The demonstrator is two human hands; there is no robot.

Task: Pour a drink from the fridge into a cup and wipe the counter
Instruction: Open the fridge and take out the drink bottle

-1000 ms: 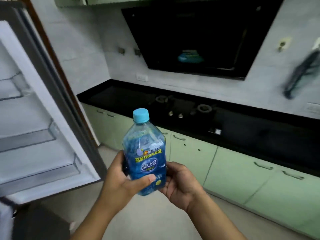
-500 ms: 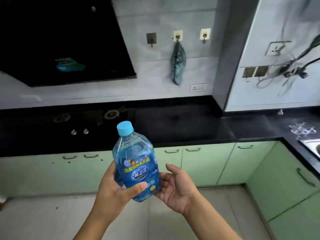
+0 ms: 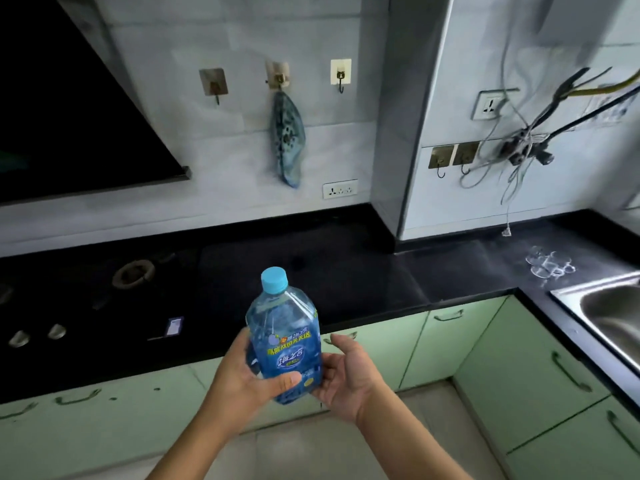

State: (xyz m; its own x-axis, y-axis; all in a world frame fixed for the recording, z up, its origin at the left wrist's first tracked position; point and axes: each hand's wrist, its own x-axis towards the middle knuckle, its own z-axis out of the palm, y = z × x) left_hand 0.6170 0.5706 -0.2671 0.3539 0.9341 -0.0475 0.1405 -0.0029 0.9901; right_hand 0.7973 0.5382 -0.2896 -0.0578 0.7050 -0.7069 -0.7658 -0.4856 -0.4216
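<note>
Kitchen corner: black hood (image 3: 69, 116), hob (image 3: 86, 292), steel sink (image 3: 616, 313), pale green cabinets (image 3: 519, 368)
The hood fills the upper left; the hob lies below it, with a burner ring (image 3: 133, 273) and two round knobs (image 3: 57, 330) nearer the front; three stick-on hooks (image 3: 341, 72) line the tiled wall (image 3: 242, 46), a white socket (image 3: 340, 189) low beneath them; the right wall carries another socket (image 3: 490, 105), two brass hooks (image 3: 453, 155) and a tangle of loose wires (image 3: 526, 147); the cabinets have dark curved handles; the floor (image 3: 311, 452) is pale tile.

Bottle (image 3: 285, 337): clear glossy plastic, smooth blue cap. Worktop (image 3: 363, 271): glossy black stone. Sink (image 3: 609, 313): brushed metal at right edge.
</note>
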